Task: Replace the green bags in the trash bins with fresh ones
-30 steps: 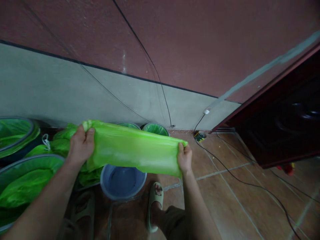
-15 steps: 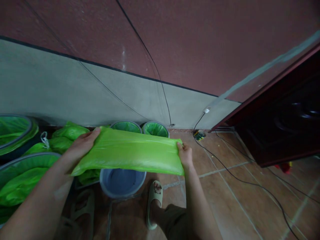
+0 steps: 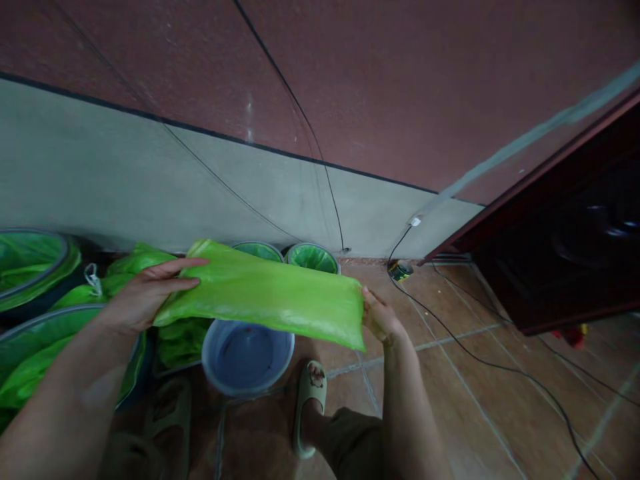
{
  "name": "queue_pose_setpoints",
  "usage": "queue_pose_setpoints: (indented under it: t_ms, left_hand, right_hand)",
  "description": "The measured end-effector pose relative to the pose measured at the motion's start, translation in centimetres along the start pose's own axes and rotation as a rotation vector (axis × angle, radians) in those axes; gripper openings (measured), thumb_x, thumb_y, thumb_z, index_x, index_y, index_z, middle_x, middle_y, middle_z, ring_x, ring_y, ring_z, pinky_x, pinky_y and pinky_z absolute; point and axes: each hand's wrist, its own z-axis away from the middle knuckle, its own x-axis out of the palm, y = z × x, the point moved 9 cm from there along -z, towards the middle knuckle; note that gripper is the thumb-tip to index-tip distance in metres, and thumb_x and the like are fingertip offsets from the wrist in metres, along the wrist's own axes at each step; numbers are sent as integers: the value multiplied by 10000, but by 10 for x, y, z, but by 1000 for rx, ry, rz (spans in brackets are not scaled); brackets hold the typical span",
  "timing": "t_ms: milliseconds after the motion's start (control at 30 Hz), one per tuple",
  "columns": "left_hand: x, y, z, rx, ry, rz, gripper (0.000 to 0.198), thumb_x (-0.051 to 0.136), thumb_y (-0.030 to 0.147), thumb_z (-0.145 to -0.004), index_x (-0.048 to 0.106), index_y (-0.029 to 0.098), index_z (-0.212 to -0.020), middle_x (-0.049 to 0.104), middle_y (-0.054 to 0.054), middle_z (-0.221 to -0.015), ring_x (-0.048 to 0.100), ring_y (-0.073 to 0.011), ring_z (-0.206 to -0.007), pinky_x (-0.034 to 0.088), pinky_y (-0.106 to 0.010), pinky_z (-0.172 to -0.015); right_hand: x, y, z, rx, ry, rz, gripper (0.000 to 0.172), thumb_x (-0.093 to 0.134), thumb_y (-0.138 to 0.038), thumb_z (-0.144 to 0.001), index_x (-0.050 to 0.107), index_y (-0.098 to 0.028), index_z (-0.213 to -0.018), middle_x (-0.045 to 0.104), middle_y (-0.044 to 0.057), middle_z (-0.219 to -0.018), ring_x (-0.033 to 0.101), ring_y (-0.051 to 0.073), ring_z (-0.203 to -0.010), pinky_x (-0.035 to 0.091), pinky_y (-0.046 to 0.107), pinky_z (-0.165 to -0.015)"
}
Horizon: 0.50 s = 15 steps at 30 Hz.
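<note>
A bright green plastic bag point(image 3: 270, 290), flat and long, is stretched between my hands above the floor, its right end lower than its left. My left hand point(image 3: 160, 287) grips the left end, with two fingers lying over its top and the thumb side partly hidden. At the right edge, my right hand point(image 3: 383, 317) pinches the bag with its fingertips; some of its fingers are out of sight behind the plastic. Under the bag sits a round grey-blue basin point(image 3: 247, 360), its back rim covered by the plastic.
Several green-lined bins stand at left, including a large bin point(image 3: 33, 267). A small lined bin point(image 3: 313, 258) is by the wall. A black cable point(image 3: 470, 347) crosses the tiled floor past a small can point(image 3: 400, 269). A dark door point(image 3: 565, 247) stands at right.
The bag has tilted, its left end rising a little. My left hand's fingers have spread further over the top, and my right hand has shifted slightly right and turned.
</note>
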Motion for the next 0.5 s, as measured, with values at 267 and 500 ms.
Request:
queue_pose_setpoints:
  t_ms: [267, 500]
  left_hand:
    - [-11, 10, 4, -14, 197, -194, 545, 773, 372, -508, 777, 177, -1017, 768, -36, -813, 623, -142, -602, 463, -207, -479]
    - [-23, 4, -9, 68, 7, -423, 585, 772, 480, -504, 768, 191, -1013, 731, 15, -724, 582, -129, -586, 452, -195, -509]
  right_hand:
    - [30, -8, 20, -39, -205, 55, 1139, 899, -202, -532, 334, -241, -1520, 774, 34, -978, 710, 182, -841, 538, 298, -796]
    - [19, -18, 6, -248, -186, 254, 366, 843, -284, -572, 773, -195, -919, 770, 49, -987, 667, 195, -874, 508, 331, -836]
